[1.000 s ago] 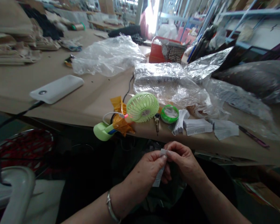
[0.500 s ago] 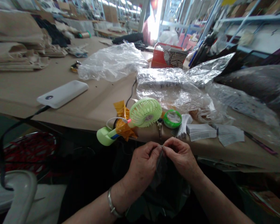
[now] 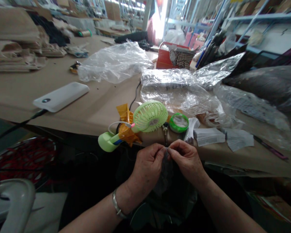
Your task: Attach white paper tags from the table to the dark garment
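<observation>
Just off the table's front edge, my left hand (image 3: pixel 149 165) and my right hand (image 3: pixel 188 161) meet with their fingertips nearly touching. Each is closed in a pinch between thumb and index finger. Held between them is the top edge of a thin translucent plastic piece (image 3: pixel 165 176), which hangs down over my dark lap. Its lower part fades into the shadow, so its full shape is hard to see. Straight beyond the fingertips lies a small metal-shafted tool (image 3: pixel 166 132), beside an open green round tin (image 3: pixel 178 123) with whitish contents.
A green fan (image 3: pixel 150 116) is taped at the table edge. White printed labels (image 3: pixel 209 136) and a purple slim tool (image 3: pixel 271 151) lie to the right. Clear plastic bags (image 3: pixel 116 61) and a red box (image 3: pixel 171 56) stand behind. A white power bank (image 3: pixel 61 97) with a cable rests left.
My fingertips have drawn closer together, and the pale edge that arched between them is now mostly covered. Both hands sit slightly higher in view. The table things look otherwise unchanged.
</observation>
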Available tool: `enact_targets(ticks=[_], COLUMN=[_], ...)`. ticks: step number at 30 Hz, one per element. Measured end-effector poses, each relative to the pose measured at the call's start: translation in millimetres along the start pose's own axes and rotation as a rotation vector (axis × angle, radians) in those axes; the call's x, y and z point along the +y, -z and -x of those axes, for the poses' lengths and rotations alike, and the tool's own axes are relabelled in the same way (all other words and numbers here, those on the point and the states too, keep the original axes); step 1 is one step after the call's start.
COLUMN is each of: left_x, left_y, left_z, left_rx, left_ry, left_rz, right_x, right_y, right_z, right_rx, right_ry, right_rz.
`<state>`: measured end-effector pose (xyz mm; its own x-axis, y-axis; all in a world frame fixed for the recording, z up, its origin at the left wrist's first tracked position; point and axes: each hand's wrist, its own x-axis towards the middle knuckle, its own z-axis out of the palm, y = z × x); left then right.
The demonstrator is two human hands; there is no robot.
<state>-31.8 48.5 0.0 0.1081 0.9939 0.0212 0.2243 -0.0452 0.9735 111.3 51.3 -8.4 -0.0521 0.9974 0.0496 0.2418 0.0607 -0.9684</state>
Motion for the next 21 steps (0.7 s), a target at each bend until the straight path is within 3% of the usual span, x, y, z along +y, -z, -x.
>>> enact_targets(ticks=[21], left_x=[-1.2], left_y=[-1.5], left_z=[-3.0], left_rx=[0.028], left_ry=[-0.051], left_rz=[-0.040], right_x=[7.3], right_y=[-4.5], right_z=[-1.0], right_rx=[0.038], right_ry=[0.025], right_rz=[-0.059])
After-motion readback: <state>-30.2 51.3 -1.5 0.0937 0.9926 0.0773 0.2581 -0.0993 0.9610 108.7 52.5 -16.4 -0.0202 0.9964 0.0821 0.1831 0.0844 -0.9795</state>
